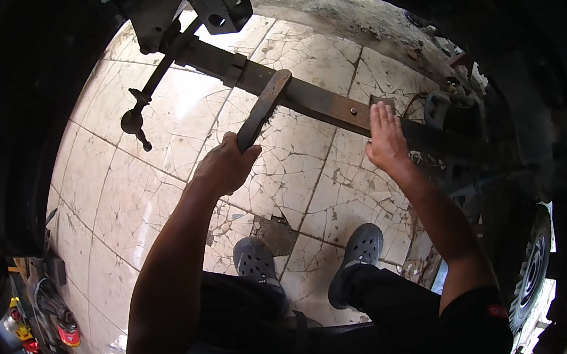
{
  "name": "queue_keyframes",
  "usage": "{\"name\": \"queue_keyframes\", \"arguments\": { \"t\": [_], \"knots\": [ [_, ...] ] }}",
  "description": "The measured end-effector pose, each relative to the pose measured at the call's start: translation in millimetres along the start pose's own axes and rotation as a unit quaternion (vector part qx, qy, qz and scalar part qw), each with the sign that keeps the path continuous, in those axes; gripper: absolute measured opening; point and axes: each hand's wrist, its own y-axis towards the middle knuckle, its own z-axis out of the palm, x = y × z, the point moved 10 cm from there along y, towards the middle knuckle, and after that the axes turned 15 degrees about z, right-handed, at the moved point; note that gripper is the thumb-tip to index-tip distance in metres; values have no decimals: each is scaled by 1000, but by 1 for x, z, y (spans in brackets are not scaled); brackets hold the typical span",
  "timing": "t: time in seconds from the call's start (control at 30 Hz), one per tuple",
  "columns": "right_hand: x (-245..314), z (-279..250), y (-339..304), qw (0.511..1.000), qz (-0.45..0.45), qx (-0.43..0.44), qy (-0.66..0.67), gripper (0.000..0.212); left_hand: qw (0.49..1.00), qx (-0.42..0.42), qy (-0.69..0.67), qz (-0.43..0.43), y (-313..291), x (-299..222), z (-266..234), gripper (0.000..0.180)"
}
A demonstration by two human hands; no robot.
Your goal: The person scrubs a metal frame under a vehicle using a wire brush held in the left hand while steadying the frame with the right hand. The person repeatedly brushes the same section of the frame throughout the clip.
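In my left hand (226,166) is a brush (266,106) with a long wooden back and dark bristles, probably a wire brush. My fingers wrap round its near end. Its far end overlaps a long dark metal beam (320,101), which runs slantwise from upper left to right and has a rusty brown patch. Whether the bristles touch the metal, I cannot tell. My right hand (388,140) holds nothing; its fingers are stretched out together, palm down, against or just over the beam, right of a small bolt (353,111).
A dark rod with a ball-shaped joint (131,121) hangs at the upper left beside a metal bracket (215,18). My feet in grey clogs (254,258) stand on cracked pale tiles (152,132). A tyre (533,271) is at lower right; assorted tools and parts (55,318) lie at lower left.
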Motion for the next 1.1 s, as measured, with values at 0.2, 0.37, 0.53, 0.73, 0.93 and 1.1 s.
{"name": "queue_keyframes", "arguments": {
  "t": [0.2,0.37,0.53,0.73,0.93,1.1],
  "knots": [
    [40,-3,-31,999,-30,-2,34,83,1000,4,-7,-14,-3,7,1,56],
    [6,0,-14,999,-32,-24,35,75,1000,0,2,-7,-2,2,0,57],
    [7,-7,-4,996,-66,-42,51,65,1000,-2,1,-10,-2,5,1,57],
    [3,-35,18,995,-65,-34,69,62,998,49,-15,-40,-6,-2,3,61],
    [-4,-17,12,982,-104,-124,101,53,999,42,2,-31,-5,-5,2,61],
    [4,-2,-21,981,-121,-111,106,54,999,38,2,-25,-6,-2,1,61]
  ]
}}
